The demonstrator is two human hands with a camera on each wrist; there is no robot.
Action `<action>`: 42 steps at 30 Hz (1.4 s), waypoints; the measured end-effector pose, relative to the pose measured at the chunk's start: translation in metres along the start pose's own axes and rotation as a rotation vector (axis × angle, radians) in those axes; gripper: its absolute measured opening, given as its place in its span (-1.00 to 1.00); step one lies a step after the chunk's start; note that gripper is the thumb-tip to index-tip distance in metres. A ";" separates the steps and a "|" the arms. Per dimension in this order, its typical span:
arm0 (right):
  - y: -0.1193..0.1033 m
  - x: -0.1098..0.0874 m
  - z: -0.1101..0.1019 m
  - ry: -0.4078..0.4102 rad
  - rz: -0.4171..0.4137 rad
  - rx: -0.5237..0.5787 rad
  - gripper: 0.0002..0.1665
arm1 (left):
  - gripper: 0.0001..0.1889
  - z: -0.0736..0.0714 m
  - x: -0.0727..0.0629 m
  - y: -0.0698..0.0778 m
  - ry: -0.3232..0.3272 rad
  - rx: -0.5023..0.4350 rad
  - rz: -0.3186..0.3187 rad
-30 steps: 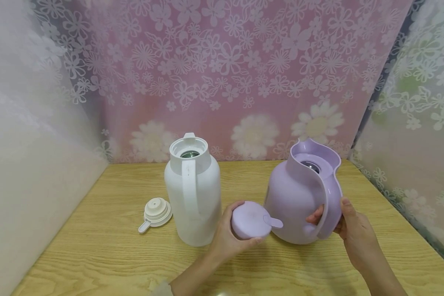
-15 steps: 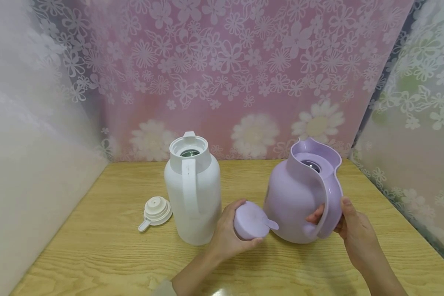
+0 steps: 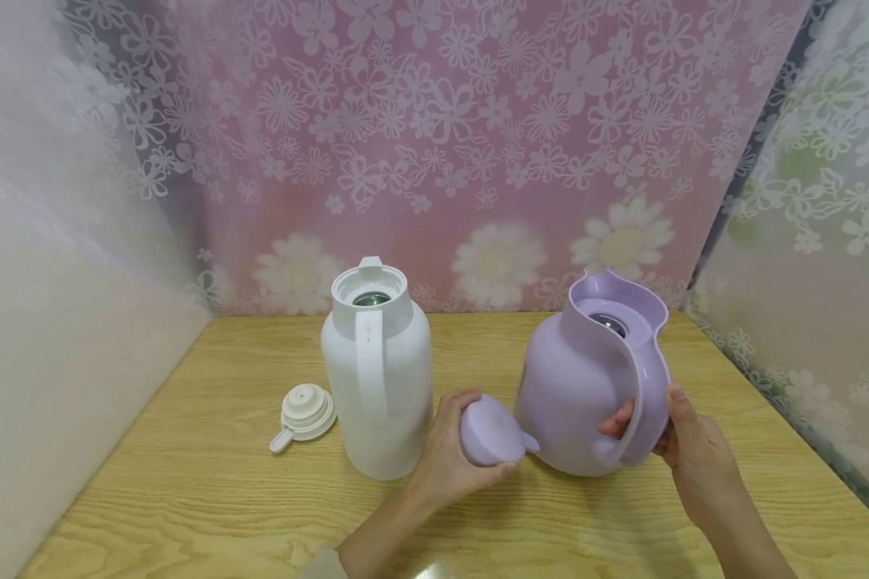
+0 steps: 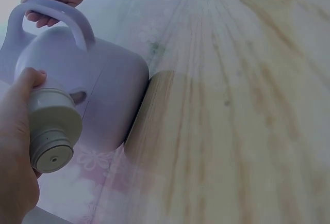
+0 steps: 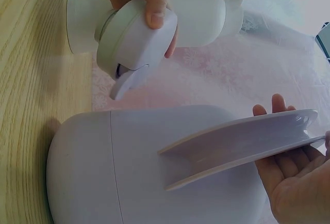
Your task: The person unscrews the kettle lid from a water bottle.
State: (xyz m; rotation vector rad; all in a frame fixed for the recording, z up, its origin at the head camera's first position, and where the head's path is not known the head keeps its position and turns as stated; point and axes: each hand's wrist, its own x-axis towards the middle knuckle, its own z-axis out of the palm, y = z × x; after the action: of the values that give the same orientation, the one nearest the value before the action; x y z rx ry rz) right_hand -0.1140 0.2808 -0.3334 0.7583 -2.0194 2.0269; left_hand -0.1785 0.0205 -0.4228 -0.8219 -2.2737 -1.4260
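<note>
A purple thermos jug (image 3: 579, 394) stands on the wooden table with its mouth uncovered. My right hand (image 3: 702, 454) holds its handle (image 3: 652, 402), fingers through the loop. Just left of the jug, my left hand (image 3: 449, 454) grips a round purple lid (image 3: 491, 432) by its sides, tilted, above the table. The left wrist view shows the stepped stopper (image 4: 51, 149) on the lid's underside. In the right wrist view the lid's tab (image 5: 126, 83) sticks out toward the purple jug.
A white thermos jug (image 3: 380, 378), also uncovered, stands left of my left hand. Its cream lid (image 3: 307, 412) lies stopper-up on the table (image 3: 210, 498) farther left. Flowered sheeting (image 3: 463, 145) hangs at the back and on the right.
My left hand has turned the purple lid so its top tilts more to the right and its tab has swung lower. My right hand and both jugs stay where they were.
</note>
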 end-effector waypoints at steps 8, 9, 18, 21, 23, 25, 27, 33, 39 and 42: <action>-0.001 0.000 0.001 0.006 0.010 -0.015 -0.36 | -0.09 0.001 0.002 -0.001 -0.012 0.116 0.030; -0.001 0.000 0.001 0.004 0.010 -0.016 -0.36 | -0.08 0.000 0.002 -0.001 -0.013 0.124 0.033; -0.001 0.000 0.001 -0.003 0.008 -0.019 -0.36 | -0.05 -0.003 0.009 0.006 -0.026 0.134 0.029; -0.001 0.000 0.000 -0.006 0.003 -0.013 -0.36 | -0.09 -0.004 0.013 0.007 -0.038 0.194 0.091; 0.000 0.000 0.000 -0.007 0.003 -0.009 -0.36 | -0.12 -0.005 0.015 0.008 -0.054 0.235 0.136; 0.000 0.000 0.000 -0.007 0.003 -0.003 -0.36 | -0.15 -0.006 0.017 0.009 -0.080 0.272 0.151; 0.000 0.000 0.000 -0.007 0.004 0.002 -0.36 | -0.17 -0.007 0.019 0.009 -0.109 0.300 0.149; 0.000 -0.001 0.001 -0.006 0.005 0.002 -0.36 | -0.21 -0.007 0.023 0.009 -0.183 0.407 0.162; -0.001 0.000 0.002 -0.001 0.009 -0.023 -0.36 | -0.21 -0.007 0.027 0.008 -0.288 0.577 0.261; -0.002 0.000 0.002 0.000 0.006 -0.037 -0.35 | -0.19 -0.008 0.030 0.008 -0.338 0.663 0.313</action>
State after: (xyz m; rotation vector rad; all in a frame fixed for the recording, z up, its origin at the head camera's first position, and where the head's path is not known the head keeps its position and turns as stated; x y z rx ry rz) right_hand -0.1128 0.2792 -0.3321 0.7463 -2.0551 1.9872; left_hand -0.1966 0.0250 -0.3969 -1.1676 -2.4701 -0.3650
